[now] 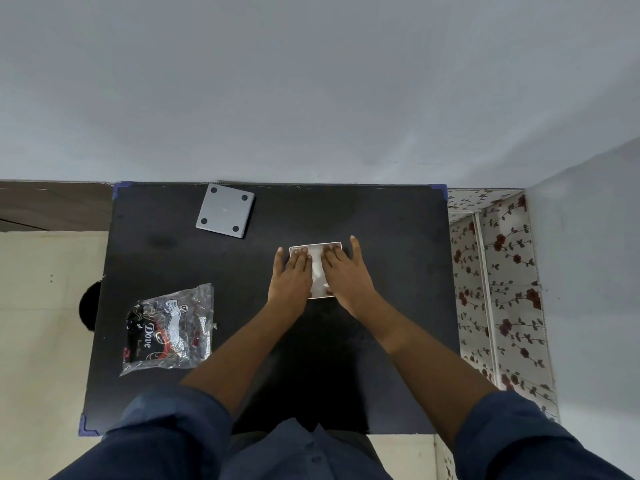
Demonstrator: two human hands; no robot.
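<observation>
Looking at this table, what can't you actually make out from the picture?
Head view:
The white flat item: the left hand and right hand lie flat on it, hiding most of its face; what it is stays unclear.
The Dove packet: print too small, under a crinkled clear bag.
The grey square plate: the face lying on the table is hidden.
The dark round thing: mostly behind the table's left edge.

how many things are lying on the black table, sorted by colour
grey square slab with four dark dots: 1
white flat rectangle, pressed under the left hand and right hand: 1
clear plastic bag holding dark Dove packets: 1
total: 3
</observation>
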